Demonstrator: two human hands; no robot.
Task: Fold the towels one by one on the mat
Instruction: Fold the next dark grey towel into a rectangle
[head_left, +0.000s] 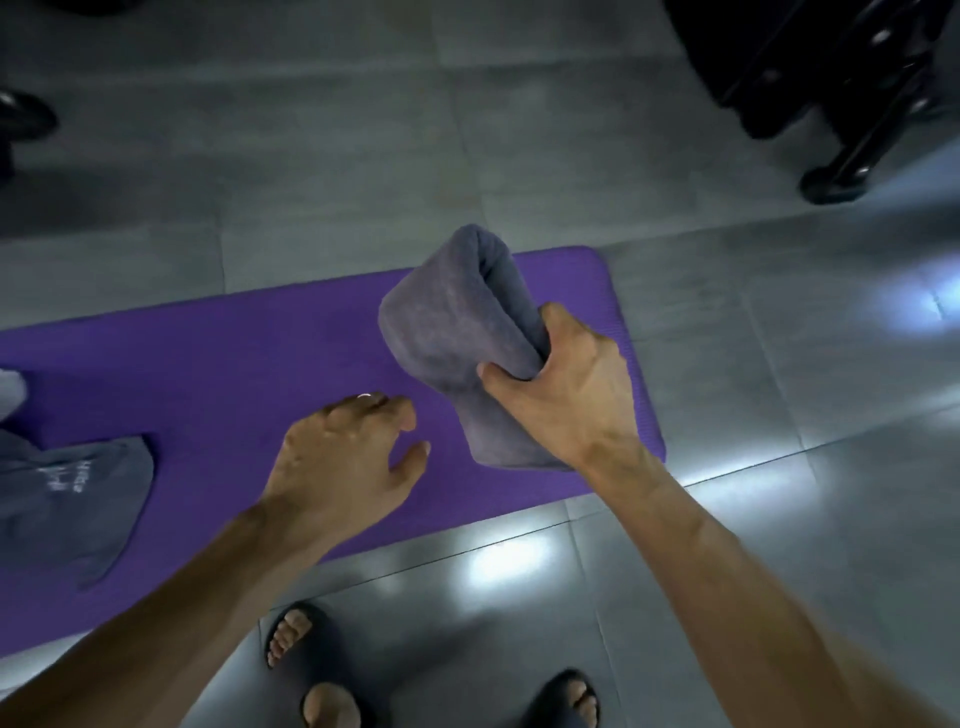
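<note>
A purple mat (270, 353) lies across the grey tiled floor. My right hand (566, 384) grips a folded grey-purple towel (452, 332) and holds it lifted above the mat's right end, thumb on its near face and fingers round its edge. My left hand (348, 457) hovers over the middle of the mat with its fingers loosely curled and nothing in them; a ring shows on one finger. An unfolded grey towel (72, 499) with pale lettering lies on the mat at the left.
A pale cloth (10, 389) shows at the left edge of the mat. My feet in dark slippers (311, 654) stand on the tiles just in front of the mat. A black wheeled object (841, 93) stands at the back right.
</note>
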